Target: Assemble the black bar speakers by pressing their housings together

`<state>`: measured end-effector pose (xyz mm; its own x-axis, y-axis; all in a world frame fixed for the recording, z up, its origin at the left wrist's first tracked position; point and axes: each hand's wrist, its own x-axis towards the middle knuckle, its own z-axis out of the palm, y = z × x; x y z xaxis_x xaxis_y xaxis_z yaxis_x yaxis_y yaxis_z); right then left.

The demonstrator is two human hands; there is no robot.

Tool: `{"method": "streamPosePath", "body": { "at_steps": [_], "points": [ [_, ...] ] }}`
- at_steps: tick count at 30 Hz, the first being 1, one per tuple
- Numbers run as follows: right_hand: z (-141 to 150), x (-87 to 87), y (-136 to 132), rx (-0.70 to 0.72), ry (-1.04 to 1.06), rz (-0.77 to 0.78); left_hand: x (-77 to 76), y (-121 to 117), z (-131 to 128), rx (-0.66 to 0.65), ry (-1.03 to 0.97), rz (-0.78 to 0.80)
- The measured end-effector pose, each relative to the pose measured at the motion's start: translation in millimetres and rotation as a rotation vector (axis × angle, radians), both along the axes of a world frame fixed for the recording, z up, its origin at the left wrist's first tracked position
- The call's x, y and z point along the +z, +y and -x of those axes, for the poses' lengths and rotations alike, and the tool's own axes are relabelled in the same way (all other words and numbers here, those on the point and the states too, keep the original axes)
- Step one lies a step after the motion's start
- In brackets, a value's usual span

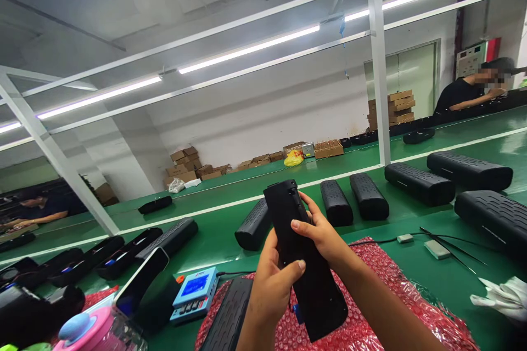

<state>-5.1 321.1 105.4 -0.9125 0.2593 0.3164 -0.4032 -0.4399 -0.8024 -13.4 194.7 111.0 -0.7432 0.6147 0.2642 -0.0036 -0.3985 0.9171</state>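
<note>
A long black plastic casing (315,290) is held up at a tilt between both hands. My left hand (276,274) grips its left side, thumb across the face. My right hand (319,227) closes on the upper right edge, thumb on the face too. A blue connector (297,313) shows at the casing's lower left side. Below lies red bubble wrap (370,307) on the green bench. A ridged black shell (228,315) rests on the wrap beside my left forearm.
A blue tester with a screen (195,288) and a propped phone-like panel (142,279) stand left, near a pink-lidded jar (96,332). Several black casings (420,182) line the bench. Tweezers (453,252) and white cloth (504,296) lie right. Co-workers (465,90) sit beyond.
</note>
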Motion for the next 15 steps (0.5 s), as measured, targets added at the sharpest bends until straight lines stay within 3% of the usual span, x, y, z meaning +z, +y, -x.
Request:
{"method": "streamPosePath", "body": {
  "at_steps": [15],
  "points": [
    [-4.8, 6.6, -1.7, 0.010, -0.011, 0.037, -1.0, -0.1, -0.9, -0.009, 0.041, 0.005]
  ]
}}
